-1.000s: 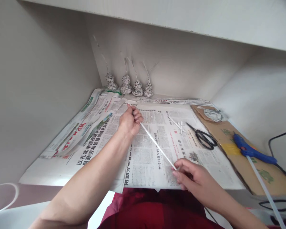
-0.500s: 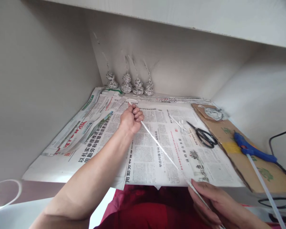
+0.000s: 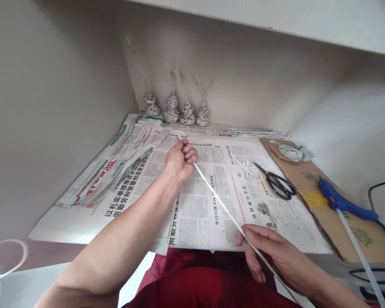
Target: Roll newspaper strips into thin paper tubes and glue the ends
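A long, thin white stick of rolled paper (image 3: 220,203) runs slantwise from my left hand down to the lower right, past the picture's bottom edge. My left hand (image 3: 182,159) is closed in a fist round its upper end above the newspaper (image 3: 199,222), and a short white tip shows over the thumb. Near the front edge of the newspaper, my right hand (image 3: 266,250) holds the stick loosely between thumb and fingers, the lower fingers curled under it. The stick looks straight between the two hands.
Gourd-shaped woven paper pieces (image 3: 188,114) stand along the back wall, beside a bundle of paper sticks (image 3: 237,133). Black scissors (image 3: 278,185) and white paper scraps (image 3: 245,168) lie to the right. A blue glue gun (image 3: 343,201) rests on cardboard (image 3: 321,222). A shelf (image 3: 259,15) overhangs.
My right hand has moved up and left along the paper stick, its fingers now more curled round it. My left hand keeps its grip, and the view has shifted slightly.
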Demonstrator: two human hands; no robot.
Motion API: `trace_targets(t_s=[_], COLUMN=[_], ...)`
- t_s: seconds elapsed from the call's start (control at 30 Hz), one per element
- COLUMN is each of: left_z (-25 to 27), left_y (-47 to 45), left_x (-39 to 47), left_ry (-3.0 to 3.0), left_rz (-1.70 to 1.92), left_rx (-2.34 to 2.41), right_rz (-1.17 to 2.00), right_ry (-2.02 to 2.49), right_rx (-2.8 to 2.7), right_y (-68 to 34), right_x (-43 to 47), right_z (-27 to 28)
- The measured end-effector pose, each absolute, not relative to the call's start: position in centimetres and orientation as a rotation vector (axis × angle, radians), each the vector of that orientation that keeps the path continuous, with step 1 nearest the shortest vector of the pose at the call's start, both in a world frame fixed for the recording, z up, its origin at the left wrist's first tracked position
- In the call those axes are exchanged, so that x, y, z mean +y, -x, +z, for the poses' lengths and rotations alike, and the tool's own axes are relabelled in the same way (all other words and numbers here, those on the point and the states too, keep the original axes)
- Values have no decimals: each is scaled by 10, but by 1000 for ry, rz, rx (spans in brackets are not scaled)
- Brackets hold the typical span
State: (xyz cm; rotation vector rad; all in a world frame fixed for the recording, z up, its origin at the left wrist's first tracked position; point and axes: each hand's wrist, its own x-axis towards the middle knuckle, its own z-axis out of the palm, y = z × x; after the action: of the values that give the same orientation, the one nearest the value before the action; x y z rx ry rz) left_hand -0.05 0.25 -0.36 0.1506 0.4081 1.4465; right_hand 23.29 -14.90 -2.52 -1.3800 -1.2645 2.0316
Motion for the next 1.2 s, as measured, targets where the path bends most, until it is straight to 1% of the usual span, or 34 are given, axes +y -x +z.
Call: trace_targets(t_s=[0.13,0.17,0.2,0.33,0.4,0.43,0.5,0.53,0.6,0.67,0.7,0.73,0.77,0.9,0.97,1.03,1.1,1.13,1.2], left_z=[-4,-3,-3,1,2,1,0,-2,-4,-5,-5,-5,-4,-1,0,0,-1,-2,-4], left_y=[0,0,1,4,5,4,3,1,-1,-2,-2,-1,-1,1,1,1,0,-1,-2], left_x=[2,1,1,2,2,2,3,3,2,2,2,2,2,2,2,2,2,2,2], left_ry=[-151,-148,-145,-136,-127,-125,-131,-137,-146,-142,-137,-132,-128,-116,-113,-111,-111,-114,-124], left_rz=[1449,1449,1447,1442,1452,1458,1464,1466,1472,1483,1487,1488,1486,1463,1463,1469,1482,1490,1497], left_rx=[420,418,412,382,380,384,398,408,431,445,448,449,447,424,420,436,455,461,466], right_rz=[1811,1809,1865,2305,2402,2393,2211,2024,1511,1047,933,936,1058,1955,2183,2230,2076,1903,1392], right_ry=[1492,1499,1470,1167,1125,1162,1308,1401,1562,1652,1671,1673,1664,1426,1304,1318,1455,1535,1650], right_rx=[-1483,-1483,-1441,-1083,-1044,-1078,-1285,-1461,-1854,-2112,-2157,-2148,-2090,-1463,-1224,-1208,-1407,-1581,-1974], right_y=[-224,-222,-221,-222,-223,-223,-223,-222,-221,-221,-221,-221,-221,-227,-232,-236,-235,-233,-226], right_x=[-141,-140,-141,-149,-153,-153,-150,-146,-139,-133,-131,-132,-133,-148,-154,-156,-152,-148,-138], right_z=[-20,-21,-23,-32,-33,-31,-26,-23,-19,-18,-19,-20,-21,-28,-29,-27,-20,-17,-12])
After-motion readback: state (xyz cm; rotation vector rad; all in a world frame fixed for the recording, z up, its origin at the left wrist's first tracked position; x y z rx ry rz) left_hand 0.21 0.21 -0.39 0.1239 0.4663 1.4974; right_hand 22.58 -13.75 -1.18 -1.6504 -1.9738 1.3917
